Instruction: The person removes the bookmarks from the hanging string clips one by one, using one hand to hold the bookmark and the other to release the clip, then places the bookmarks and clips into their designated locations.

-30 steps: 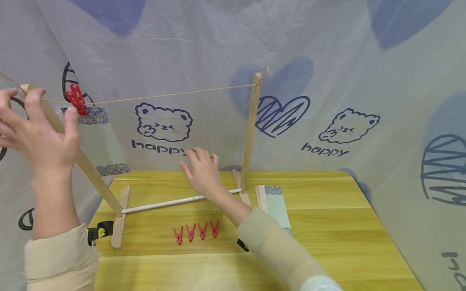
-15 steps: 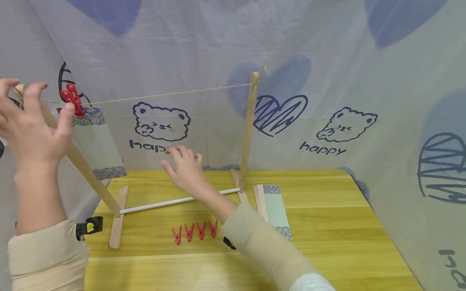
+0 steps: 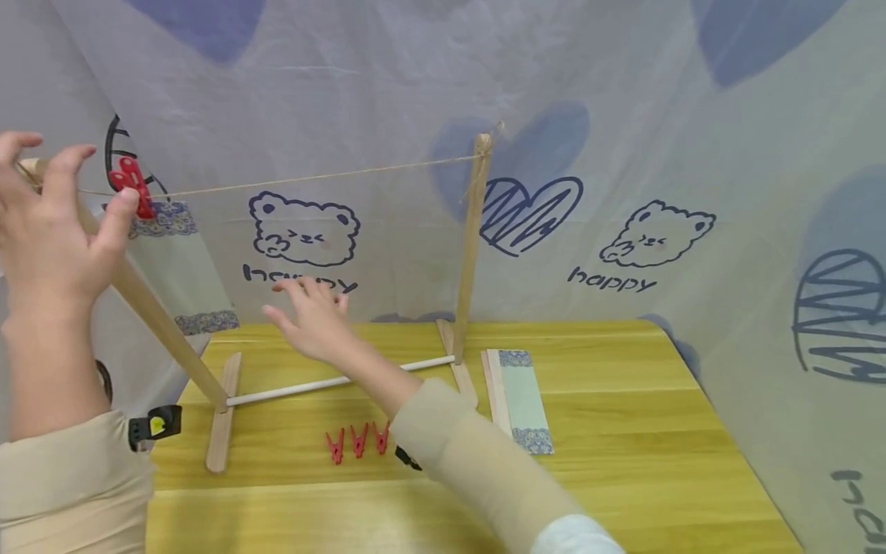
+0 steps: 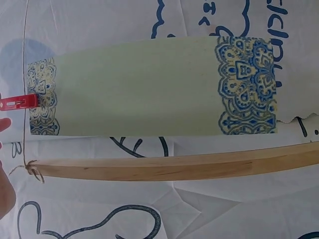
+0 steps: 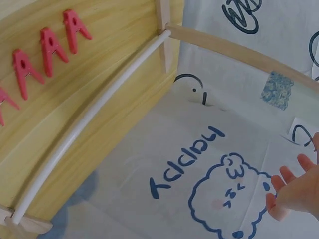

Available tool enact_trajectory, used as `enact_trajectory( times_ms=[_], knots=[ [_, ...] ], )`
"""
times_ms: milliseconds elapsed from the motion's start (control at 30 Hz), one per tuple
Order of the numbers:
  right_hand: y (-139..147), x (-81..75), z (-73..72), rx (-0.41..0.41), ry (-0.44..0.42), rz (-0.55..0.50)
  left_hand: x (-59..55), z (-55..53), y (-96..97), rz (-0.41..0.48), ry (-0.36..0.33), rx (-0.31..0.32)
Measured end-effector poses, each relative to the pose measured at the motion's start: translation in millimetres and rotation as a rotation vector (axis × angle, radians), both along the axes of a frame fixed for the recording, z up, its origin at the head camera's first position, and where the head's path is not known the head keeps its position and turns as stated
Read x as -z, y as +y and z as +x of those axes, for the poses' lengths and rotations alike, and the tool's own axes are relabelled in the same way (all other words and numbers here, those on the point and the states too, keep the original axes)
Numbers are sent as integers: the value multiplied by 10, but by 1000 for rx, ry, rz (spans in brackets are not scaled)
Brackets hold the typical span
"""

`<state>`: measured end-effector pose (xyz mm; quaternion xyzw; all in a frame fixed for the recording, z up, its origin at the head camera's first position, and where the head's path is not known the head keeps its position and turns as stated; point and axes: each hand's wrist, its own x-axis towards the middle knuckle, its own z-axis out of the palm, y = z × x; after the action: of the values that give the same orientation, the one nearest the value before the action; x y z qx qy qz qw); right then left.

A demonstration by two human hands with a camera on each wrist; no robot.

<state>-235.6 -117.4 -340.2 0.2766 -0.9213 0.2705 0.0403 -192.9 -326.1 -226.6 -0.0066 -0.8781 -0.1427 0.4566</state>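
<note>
My left hand [image 3: 51, 231] is raised by the left post with its fingers spread and holds nothing. Its thumb overlaps a red clothespin [image 3: 134, 188] in the head view; in the left wrist view, fingertips stand just short of that clothespin [image 4: 20, 102]. The clothespin clips a pale green card [image 4: 134, 89] with blue patterned ends to a thin string [image 3: 311, 178], and the card hangs lengthwise down. My right hand [image 3: 314, 319], empty with loosely bent fingers, is in the air above the white rod, right of the card.
Two wooden posts, left [image 3: 162, 323] and right [image 3: 472, 254], carry the string and are joined low down by a white rod [image 3: 291, 391]. Several red clothespins [image 5: 52, 50] lie in a row on the table [image 3: 623, 408]. Another patterned card [image 3: 524, 396] lies near the right post.
My right hand has moved left through the air toward the hanging card. My left hand has shifted slightly left and up, thumb still by the clothespin.
</note>
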Motion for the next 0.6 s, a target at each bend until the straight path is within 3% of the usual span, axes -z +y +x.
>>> enact_trajectory(
  times_ms=[400, 600],
  knots=[
    [-170, -45, 23, 0, -56, -43, -135, 11, -17, 16, -161, 13],
    [-198, -55, -9, -28, -108, -85, -198, -35, -58, -17, -178, 29]
  ],
)
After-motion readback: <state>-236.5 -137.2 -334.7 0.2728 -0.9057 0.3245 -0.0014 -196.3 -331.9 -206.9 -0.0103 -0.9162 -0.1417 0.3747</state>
